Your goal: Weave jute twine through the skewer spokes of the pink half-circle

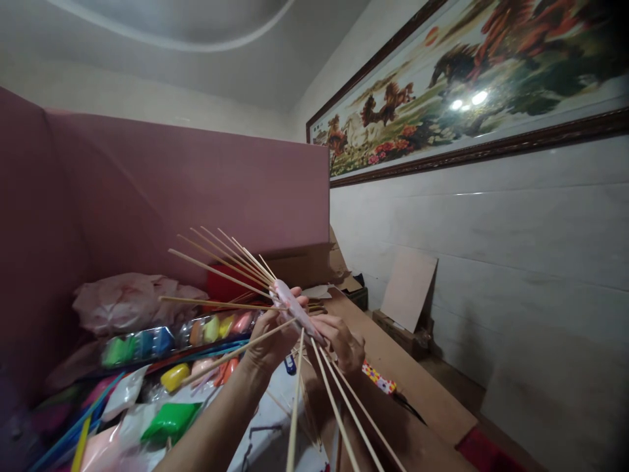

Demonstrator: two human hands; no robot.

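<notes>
Both of my hands hold a pale pink, disc-like piece (295, 307), seen nearly edge-on and tilted above the work surface. Many thin wooden sticks (226, 269) radiate from its edge, some pointing away from me and others reaching down toward the camera. My left hand (269, 337) grips the near left side, with fingertips showing behind the disc. On the right side, the bent fingers of my right hand (341, 341) close on the rim beside several sticks. What the disc is made of I cannot tell.
Clear packs of coloured clay-like blocks (140, 347), a green packet (170, 423) and a yellow lump (175, 377) crowd the left. A flower-patterned handle (378, 378) lies on the brown board (407, 387) at right. A pink partition (196, 190) stands behind.
</notes>
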